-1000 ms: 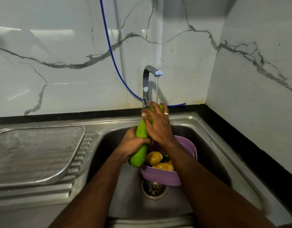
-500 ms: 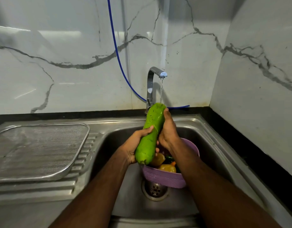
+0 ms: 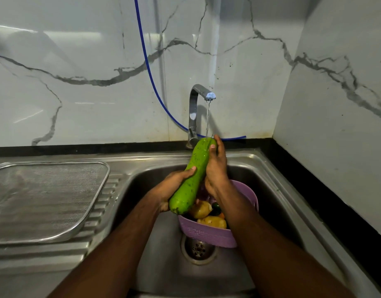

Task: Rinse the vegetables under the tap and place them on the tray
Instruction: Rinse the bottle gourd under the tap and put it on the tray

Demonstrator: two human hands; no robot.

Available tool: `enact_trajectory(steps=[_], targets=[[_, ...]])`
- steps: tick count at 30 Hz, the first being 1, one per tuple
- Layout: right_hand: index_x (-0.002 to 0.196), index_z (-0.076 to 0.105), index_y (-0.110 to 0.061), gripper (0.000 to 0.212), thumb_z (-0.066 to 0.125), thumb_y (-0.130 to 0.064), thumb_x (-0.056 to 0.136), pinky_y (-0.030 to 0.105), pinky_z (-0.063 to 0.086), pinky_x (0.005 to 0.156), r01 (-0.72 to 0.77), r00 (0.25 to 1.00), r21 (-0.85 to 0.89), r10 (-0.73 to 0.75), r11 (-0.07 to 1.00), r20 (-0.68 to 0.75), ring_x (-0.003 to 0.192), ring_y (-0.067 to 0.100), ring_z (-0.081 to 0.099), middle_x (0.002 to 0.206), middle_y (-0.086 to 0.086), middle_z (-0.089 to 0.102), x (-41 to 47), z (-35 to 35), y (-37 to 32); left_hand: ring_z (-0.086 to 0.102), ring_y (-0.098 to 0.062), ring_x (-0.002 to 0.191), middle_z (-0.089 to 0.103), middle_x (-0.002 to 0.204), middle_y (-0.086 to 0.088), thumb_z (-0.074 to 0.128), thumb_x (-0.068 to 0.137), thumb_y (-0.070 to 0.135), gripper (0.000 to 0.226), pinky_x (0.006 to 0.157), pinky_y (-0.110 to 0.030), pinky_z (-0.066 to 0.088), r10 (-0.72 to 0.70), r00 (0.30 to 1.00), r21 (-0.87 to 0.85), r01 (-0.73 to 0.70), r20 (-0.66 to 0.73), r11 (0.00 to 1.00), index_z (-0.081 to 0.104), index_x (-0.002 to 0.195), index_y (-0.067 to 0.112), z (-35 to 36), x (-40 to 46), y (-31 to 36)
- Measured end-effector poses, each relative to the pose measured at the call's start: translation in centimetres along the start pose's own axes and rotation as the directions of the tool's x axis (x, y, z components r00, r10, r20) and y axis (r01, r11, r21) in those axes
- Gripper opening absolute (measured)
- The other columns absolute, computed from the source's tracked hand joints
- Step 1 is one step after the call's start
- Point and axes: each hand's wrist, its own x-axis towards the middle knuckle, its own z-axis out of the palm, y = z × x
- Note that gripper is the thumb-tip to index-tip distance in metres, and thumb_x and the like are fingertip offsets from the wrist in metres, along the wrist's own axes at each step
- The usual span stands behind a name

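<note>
Tray sits well left on the drainboard. My left hand curls round the gourd low down; its long axis rises rightward to the tap stream, my right hand wrapped near the top. Basket vegetables below look like potatoes, half hidden.

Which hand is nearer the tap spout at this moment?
Right. The right hand grips the upper end of the green gourd, its fingertips just below the tap spout at the water stream. The left hand holds the gourd lower down, over the sink basin.
</note>
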Motion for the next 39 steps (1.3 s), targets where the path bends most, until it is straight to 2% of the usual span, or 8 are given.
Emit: enact_trajectory(steps=[3, 7, 14, 18, 23, 28, 33, 39], targets=[[0.148, 0.046, -0.034, 0.050, 0.051, -0.008, 0.105, 0.041, 0.057, 0.097, -0.028, 0.999, 0.006, 0.028, 1.000, 0.019, 0.120, 0.023, 0.064, 0.140, 0.005, 0.059, 0.2, -0.6, 0.1, 0.069, -0.028, 0.070, 0.069, 0.097, -0.022, 0.057, 0.097, 0.038, 0.046, 0.056, -0.035, 0.059, -0.005, 1.000, -0.030, 0.005, 0.007, 1.000, 0.063, 0.122, -0.001, 0.3, 0.3, 0.0], [0.155, 0.035, -0.035, 0.086, 0.069, 0.009, 0.089, 0.034, 0.058, 0.084, -0.058, 0.997, 0.020, 0.057, 0.998, 0.043, 0.109, 0.015, 0.066, 0.131, -0.001, 0.062, 0.1, -0.9, 0.5, 0.071, -0.030, 0.077, 0.072, 0.107, -0.025, 0.054, 0.099, 0.039, 0.044, 0.063, -0.037, 0.060, 0.016, 0.998, -0.064, -0.020, -0.057, 0.998, 0.066, 0.119, 0.001, 0.8, 0.7, -0.2], [0.159, 0.014, -0.036, 0.128, 0.092, 0.002, 0.066, 0.051, 0.059, 0.093, -0.144, 0.987, -0.106, 0.151, 0.984, 0.058, 0.113, 0.025, 0.065, 0.133, 0.001, 0.059, -1.1, -0.9, 0.4, 0.069, -0.034, 0.102, 0.071, 0.116, -0.021, 0.049, 0.099, 0.031, 0.039, 0.092, -0.044, 0.056, -0.003, 0.997, -0.212, -0.014, -0.080, 0.977, 0.066, 0.123, 0.005, 1.0, 0.1, -0.8], [0.162, 0.007, -0.036, 0.111, 0.082, -0.009, 0.084, 0.051, 0.057, 0.099, -0.077, 0.996, -0.038, 0.075, 0.996, -0.048, 0.120, 0.029, 0.063, 0.146, 0.009, 0.053, -0.7, -0.2, -0.5, 0.070, -0.035, 0.088, 0.072, 0.111, -0.019, 0.065, 0.092, 0.024, 0.038, 0.067, -0.042, 0.061, 0.074, 0.993, -0.124, -0.084, -0.087, 0.989, 0.060, 0.126, 0.007, 1.3, -0.3, -0.9], [0.160, 0.005, -0.040, 0.105, 0.077, -0.009, 0.090, 0.050, 0.052, 0.105, 0.063, 0.986, 0.082, -0.050, 0.995, -0.156, 0.127, 0.027, 0.058, 0.154, 0.009, 0.046, 0.5, -1.0, -1.8, 0.069, -0.027, 0.064, 0.072, 0.094, -0.016, 0.078, 0.080, 0.045, 0.058, 0.043, -0.026, 0.052, 0.049, 0.964, 0.043, -0.039, -0.263, 0.998, 0.056, 0.119, 0.009, 1.7, 0.0, -1.7], [0.155, 0.030, -0.026, 0.096, 0.077, 0.011, 0.080, 0.041, 0.057, 0.082, 0.118, 0.976, 0.281, -0.059, 0.952, -0.209, 0.100, 0.019, 0.068, 0.128, 0.008, 0.063, 1.4, -1.9, -2.6, 0.068, -0.021, 0.086, 0.065, 0.109, -0.015, 0.067, 0.094, 0.031, 0.045, 0.063, -0.034, 0.061, 0.098, 0.951, -0.175, -0.154, -0.292, 0.973, 0.054, 0.124, 0.001, 2.2, 2.1, -1.8], [0.148, 0.035, -0.023, 0.089, 0.079, 0.011, 0.079, 0.053, 0.056, 0.096, 0.156, 0.948, 0.343, -0.042, 0.926, -0.317, 0.110, 0.026, 0.068, 0.134, 0.012, 0.063, 2.3, -3.4, -2.8, 0.065, -0.028, 0.105, 0.062, 0.121, -0.018, 0.049, 0.103, 0.018, 0.019, 0.084, -0.043, 0.059, 0.063, 0.976, -0.414, -0.146, -0.207, 0.899, 0.059, 0.115, 0.006, 2.7, 2.8, -1.5], [0.149, 0.029, -0.028, 0.088, 0.080, 0.002, 0.084, 0.052, 0.056, 0.099, 0.172, 0.911, 0.458, 0.037, 0.872, -0.412, 0.118, 0.023, 0.065, 0.132, 0.002, 0.062, 2.7, -4.4, -3.6, 0.066, -0.030, 0.108, 0.060, 0.134, -0.019, 0.046, 0.103, 0.009, 0.037, 0.084, -0.039, 0.059, 0.162, 0.971, -0.533, -0.232, -0.176, 0.814, 0.051, 0.139, 0.006, 3.0, 2.9, -1.7]])
